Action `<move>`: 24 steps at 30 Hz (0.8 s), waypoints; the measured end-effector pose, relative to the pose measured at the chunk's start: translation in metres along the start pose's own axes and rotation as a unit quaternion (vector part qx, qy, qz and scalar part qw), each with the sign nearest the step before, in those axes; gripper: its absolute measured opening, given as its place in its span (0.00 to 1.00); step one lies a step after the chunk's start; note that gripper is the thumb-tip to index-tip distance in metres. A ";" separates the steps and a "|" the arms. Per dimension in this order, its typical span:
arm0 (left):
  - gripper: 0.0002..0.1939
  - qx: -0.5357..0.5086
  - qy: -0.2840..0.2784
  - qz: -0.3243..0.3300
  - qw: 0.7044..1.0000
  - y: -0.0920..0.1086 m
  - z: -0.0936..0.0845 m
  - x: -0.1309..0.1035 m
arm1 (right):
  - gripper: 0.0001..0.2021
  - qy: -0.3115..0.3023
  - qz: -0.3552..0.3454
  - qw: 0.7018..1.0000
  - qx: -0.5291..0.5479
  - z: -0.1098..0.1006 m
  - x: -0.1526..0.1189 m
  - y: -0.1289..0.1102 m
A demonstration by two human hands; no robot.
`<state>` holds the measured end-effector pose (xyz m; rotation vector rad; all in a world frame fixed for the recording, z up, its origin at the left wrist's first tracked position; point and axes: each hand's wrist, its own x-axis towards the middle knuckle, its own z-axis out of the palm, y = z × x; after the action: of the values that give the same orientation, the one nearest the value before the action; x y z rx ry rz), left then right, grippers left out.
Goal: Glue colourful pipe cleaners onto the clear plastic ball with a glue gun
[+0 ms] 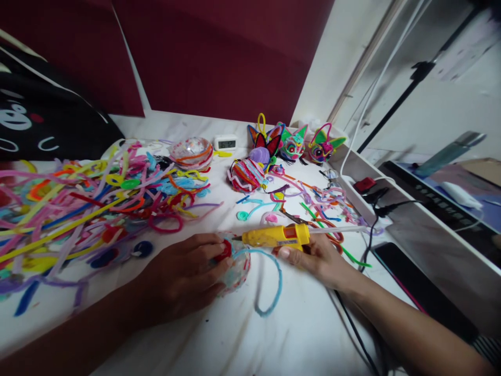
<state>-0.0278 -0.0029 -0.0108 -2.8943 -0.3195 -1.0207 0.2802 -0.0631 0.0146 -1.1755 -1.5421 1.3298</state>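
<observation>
My left hand (188, 271) is wrapped over a clear round ball (239, 271) that rests on the white table. A red fuzzy coil (224, 251) shows on the ball, beside my fingertips. A light blue pipe cleaner (280, 279) curves from the ball over the table to the right. In my right hand (309, 256) is a yellow glue gun (274, 236), with a glue stick out of its back. Its nozzle points left and is close to the red coil; whether they touch I cannot tell.
Loose pipe cleaners (58, 209) are heaped at the left. Behind my hands stand a clear bowl-like shell (191, 152), a small clock (225, 142), a striped ball (246, 175) and decorated eared balls (293, 145). A phone (422, 290), cables and a power strip (358, 201) lie right.
</observation>
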 end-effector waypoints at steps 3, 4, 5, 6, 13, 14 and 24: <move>0.10 0.001 -0.002 0.002 1.000 0.000 0.000 0.000 | 0.25 -0.004 0.010 1.000 -0.003 0.000 -0.002 -0.002; 0.09 0.000 -0.003 0.003 1.000 -0.001 0.000 0.000 | 0.25 -0.005 0.013 1.000 -0.003 0.000 -0.003 -0.003; 0.10 -0.002 -0.003 0.004 1.000 -0.001 0.000 0.000 | 0.25 -0.004 0.015 1.000 -0.003 0.000 -0.003 -0.004; 0.10 -0.004 -0.001 0.002 1.000 -0.001 0.000 -0.001 | 0.25 -0.003 0.016 1.000 -0.001 0.000 -0.003 -0.004; 0.10 -0.016 0.018 0.011 1.000 -0.002 0.003 0.000 | 0.27 0.002 0.035 0.999 0.000 -0.005 0.006 -0.001; 0.10 -0.016 0.018 0.011 1.000 -0.002 0.003 0.000 | 0.27 0.003 0.040 0.999 0.000 -0.005 0.007 0.000; 0.09 -0.013 0.010 0.005 1.000 -0.003 0.003 -0.002 | 0.29 -0.012 0.088 0.993 0.075 -0.003 0.016 0.011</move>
<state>-0.0277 0.0004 -0.0143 -2.9048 -0.2919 -1.0589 0.2801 -0.0472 0.0044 -1.2266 -1.3521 1.5529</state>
